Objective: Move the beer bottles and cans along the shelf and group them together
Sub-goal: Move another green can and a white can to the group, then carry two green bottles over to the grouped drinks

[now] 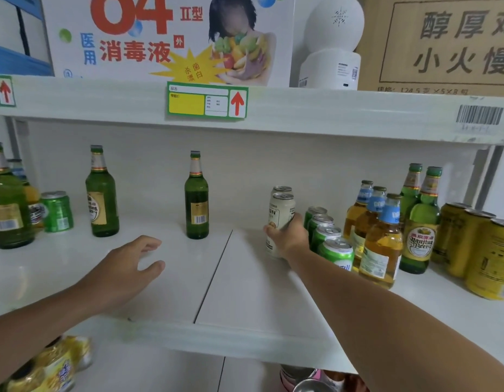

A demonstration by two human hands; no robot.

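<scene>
Right hand (287,236) gripped white can (280,219) upright on shelf (245,278), just left of green can row (328,239); left hand (132,264) hovered empty, fingers spread, near green bottle (196,199)

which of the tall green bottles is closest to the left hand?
The lone green bottle at mid-shelf, just beyond the open left hand. The other green bottles stand further off: one to its left, the rest at the shelf's ends.

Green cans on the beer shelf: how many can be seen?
5. Four stand in a row just right of the right hand, front one at; one stands at the left between green bottles. More may be hidden behind bottles.
</scene>
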